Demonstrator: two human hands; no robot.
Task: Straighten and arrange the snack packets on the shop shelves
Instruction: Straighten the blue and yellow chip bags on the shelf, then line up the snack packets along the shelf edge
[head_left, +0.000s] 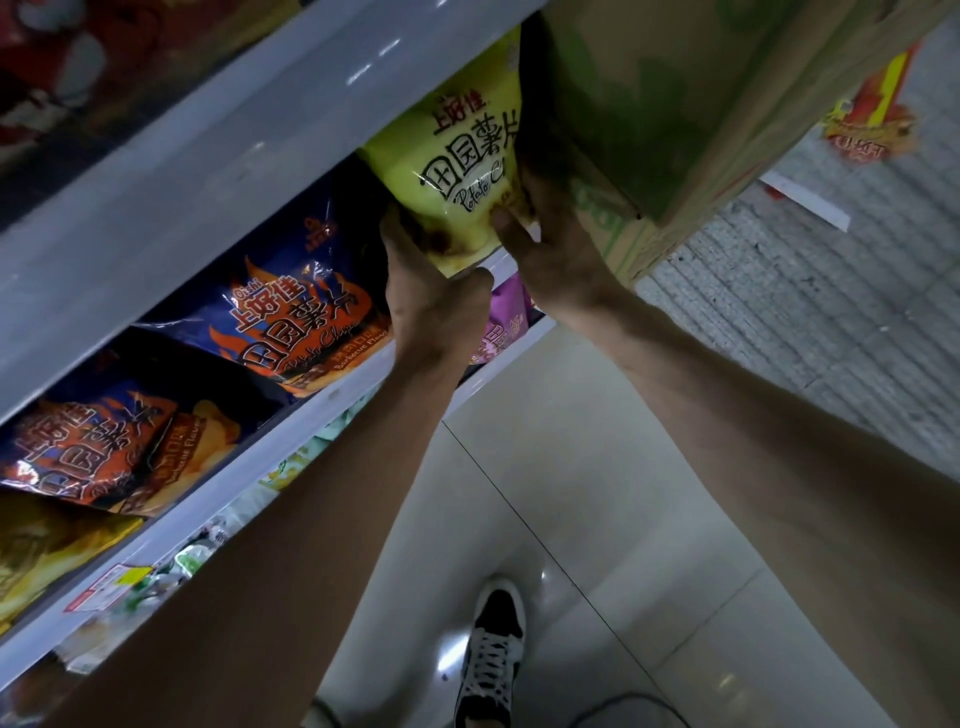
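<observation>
Both hands are on one yellow-green chip packet, so the arranging is under way, not finished. The packet stands at about twelve o'clock in the view, its top tucked under the shelf edge above and its side close against a cardboard box at one o'clock. The left hand cups the packet's bottom corner from below, fingers curled round it; the right hand presses the opposite lower edge, thumb on the front, so the grip of each is clenched on the packet. At nine o'clock, two dark blue barbecue packets lie leaning and overlapped, probably yet to be squared up, though the dim light makes that hard to judge. A purple packet sits just beyond the left hand, on the shelf below.
</observation>
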